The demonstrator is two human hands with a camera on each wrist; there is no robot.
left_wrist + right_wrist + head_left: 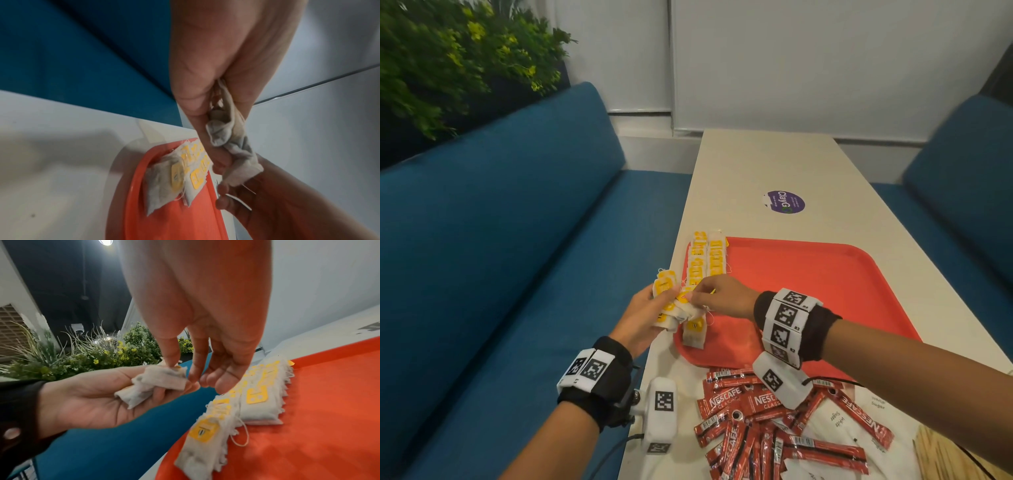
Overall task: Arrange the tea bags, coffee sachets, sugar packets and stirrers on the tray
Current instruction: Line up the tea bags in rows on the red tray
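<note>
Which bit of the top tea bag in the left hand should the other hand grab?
Probably its free upper edge by the yellow tag, from above. The left hand cups the bunch of tea bags from below, palm up, so only the tops are exposed. The right hand already comes down there with thumb and forefinger; a light two-finger grip should lift one off.
</note>
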